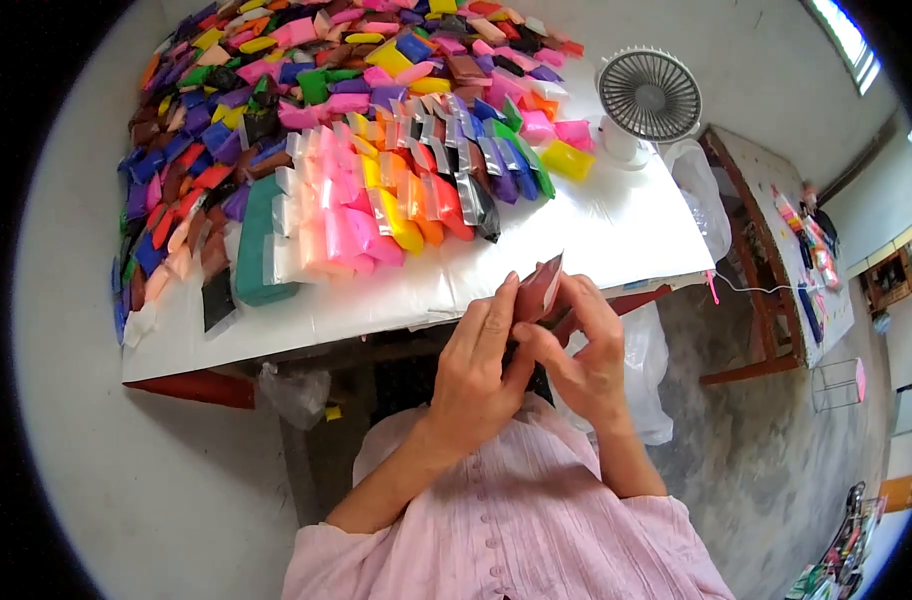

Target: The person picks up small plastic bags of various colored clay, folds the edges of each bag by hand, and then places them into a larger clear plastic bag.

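Note:
Between both hands, just past the table's front edge, is a small brown packet [538,290] in clear film. My left hand [481,350] is closed, pinching the packet's left side. On its right side the fingers of my right hand [584,345] grip it near the top edge, with the thumb low on the packet. Part of the packet is hidden by the fingers. Beyond the hands, rows of filled packets [376,200] in white, pink, yellow, orange, red, black, purple, blue and green lie overlapping on the white-covered table [566,230].
A large heap of coloured packets [306,70] covers the back left. A green block [264,245] lies left of the rows. At the back right stands a white fan [650,95]. Plastic bags [646,375] hang below the table edge. Another table [776,220] stands at right.

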Action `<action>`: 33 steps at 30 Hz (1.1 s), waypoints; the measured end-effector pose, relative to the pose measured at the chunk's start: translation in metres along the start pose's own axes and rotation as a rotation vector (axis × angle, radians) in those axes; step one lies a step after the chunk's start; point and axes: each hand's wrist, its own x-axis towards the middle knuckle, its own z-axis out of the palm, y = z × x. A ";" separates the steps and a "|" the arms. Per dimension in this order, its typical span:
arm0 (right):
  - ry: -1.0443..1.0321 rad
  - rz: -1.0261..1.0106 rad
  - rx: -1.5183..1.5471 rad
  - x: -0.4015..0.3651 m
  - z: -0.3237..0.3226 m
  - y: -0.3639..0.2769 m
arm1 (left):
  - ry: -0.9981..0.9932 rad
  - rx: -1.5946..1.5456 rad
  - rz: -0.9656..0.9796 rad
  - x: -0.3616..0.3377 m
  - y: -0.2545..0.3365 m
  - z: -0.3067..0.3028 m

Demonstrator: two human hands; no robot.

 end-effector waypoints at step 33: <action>-0.115 -0.028 -0.125 0.077 0.017 0.052 | 0.002 0.089 -0.031 0.000 -0.030 -0.021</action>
